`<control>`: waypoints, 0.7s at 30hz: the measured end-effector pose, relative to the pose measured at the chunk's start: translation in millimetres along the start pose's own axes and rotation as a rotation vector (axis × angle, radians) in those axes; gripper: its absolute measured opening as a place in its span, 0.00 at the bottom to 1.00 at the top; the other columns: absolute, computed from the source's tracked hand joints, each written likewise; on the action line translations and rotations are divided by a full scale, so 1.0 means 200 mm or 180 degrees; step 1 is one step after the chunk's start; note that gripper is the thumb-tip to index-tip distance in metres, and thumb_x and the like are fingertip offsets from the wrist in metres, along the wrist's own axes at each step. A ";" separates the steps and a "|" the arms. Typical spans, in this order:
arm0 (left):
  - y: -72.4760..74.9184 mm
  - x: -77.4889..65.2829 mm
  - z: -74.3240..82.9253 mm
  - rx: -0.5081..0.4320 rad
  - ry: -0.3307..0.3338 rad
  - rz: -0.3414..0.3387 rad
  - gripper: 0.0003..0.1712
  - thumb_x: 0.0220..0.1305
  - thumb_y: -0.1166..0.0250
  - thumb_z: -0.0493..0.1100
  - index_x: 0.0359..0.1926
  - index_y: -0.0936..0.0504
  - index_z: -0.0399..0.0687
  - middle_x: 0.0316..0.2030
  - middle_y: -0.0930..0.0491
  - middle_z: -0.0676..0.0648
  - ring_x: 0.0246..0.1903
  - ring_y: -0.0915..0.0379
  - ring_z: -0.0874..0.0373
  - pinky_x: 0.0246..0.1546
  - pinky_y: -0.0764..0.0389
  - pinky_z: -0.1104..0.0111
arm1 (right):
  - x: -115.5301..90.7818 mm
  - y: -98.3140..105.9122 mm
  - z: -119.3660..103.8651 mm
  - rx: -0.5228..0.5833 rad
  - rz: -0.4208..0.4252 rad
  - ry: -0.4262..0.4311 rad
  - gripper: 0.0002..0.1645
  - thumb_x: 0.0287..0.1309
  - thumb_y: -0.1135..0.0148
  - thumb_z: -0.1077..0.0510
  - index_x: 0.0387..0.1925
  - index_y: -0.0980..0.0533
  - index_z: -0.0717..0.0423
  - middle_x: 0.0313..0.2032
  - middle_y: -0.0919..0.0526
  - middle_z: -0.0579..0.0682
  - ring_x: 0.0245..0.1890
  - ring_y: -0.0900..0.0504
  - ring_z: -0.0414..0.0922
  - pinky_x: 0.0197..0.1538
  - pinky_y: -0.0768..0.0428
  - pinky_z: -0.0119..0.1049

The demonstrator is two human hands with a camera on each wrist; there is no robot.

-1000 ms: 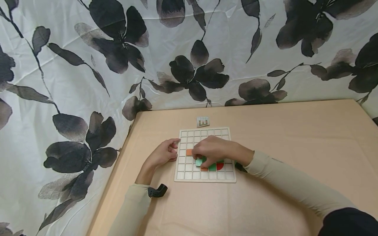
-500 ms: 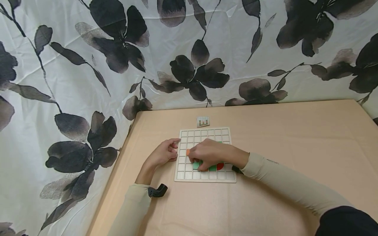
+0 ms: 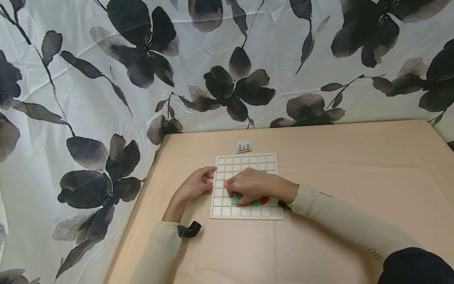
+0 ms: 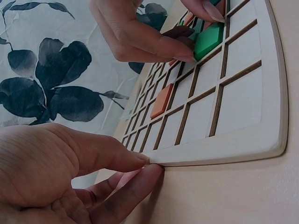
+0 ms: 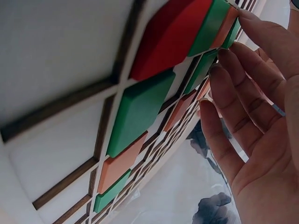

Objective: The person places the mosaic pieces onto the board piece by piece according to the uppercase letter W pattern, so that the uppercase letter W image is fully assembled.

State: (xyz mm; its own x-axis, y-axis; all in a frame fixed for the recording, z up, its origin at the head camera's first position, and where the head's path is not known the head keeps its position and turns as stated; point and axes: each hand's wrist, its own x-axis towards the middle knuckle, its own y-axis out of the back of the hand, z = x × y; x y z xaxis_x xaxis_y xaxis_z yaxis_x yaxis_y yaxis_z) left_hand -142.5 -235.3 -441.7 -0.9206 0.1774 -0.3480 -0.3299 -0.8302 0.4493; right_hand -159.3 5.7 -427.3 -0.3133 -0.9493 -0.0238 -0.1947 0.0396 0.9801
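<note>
A white board with a grid of square cells [image 3: 227, 213] lies on the table. At its left edge my left hand [image 3: 195, 183] pinches the rim between thumb and finger, seen closely in the left wrist view. My right hand [image 3: 253, 183] reaches over the board's middle. Its thumb and fingertips pinch a green square tile [image 4: 209, 41] sitting at a cell. An orange tile [image 4: 161, 100] lies in a cell farther up. Beside the right hand are a red tile with a rounded side [image 5: 170, 37] and several green and orange tiles; the hand hides some of them in the head view.
A small card with a printed grid pattern [image 3: 243, 146] lies behind the board. The beige table [image 3: 354, 177] stretches to the right. A white cloth with dark flowers [image 3: 198, 51] hangs behind and to the left of it.
My right hand has shifted slightly left and toward me with the green tile, then stayed almost still. The left hand has kept its place at the board's edge.
</note>
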 end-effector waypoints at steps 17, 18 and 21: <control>-0.02 0.02 0.01 -0.0063 -0.0002 -0.0007 0.39 0.62 0.39 0.21 0.72 0.32 0.45 0.49 0.32 0.40 0.40 0.31 0.53 0.35 0.18 0.65 | -0.01 0.00 0.03 0.0067 -0.0048 0.0063 0.16 0.54 0.25 0.40 0.40 0.16 0.40 0.35 0.19 0.35 0.30 0.25 0.30 0.34 0.22 0.31; -0.02 0.02 0.01 -0.0059 -0.0002 -0.0005 0.39 0.62 0.39 0.21 0.73 0.32 0.45 0.49 0.32 0.40 0.40 0.31 0.53 0.35 0.18 0.66 | -0.01 0.00 0.03 0.0081 -0.0063 0.0064 0.16 0.54 0.25 0.40 0.41 0.16 0.40 0.35 0.19 0.35 0.30 0.25 0.30 0.35 0.22 0.31; -0.02 0.02 0.02 -0.0057 0.0014 0.0009 0.39 0.62 0.38 0.21 0.73 0.32 0.45 0.49 0.32 0.41 0.41 0.31 0.53 0.35 0.18 0.66 | -0.01 0.01 0.04 0.0136 -0.0124 0.0060 0.15 0.54 0.24 0.42 0.42 0.16 0.39 0.36 0.19 0.35 0.31 0.26 0.30 0.35 0.23 0.30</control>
State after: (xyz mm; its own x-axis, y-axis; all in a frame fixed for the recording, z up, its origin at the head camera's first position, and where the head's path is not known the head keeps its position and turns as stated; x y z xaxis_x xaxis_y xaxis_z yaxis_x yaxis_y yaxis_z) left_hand -145.7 -228.9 -442.3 -0.9206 0.1728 -0.3502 -0.3234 -0.8400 0.4357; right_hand -167.1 10.9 -426.9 -0.2873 -0.9561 -0.0578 -0.2459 0.0153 0.9692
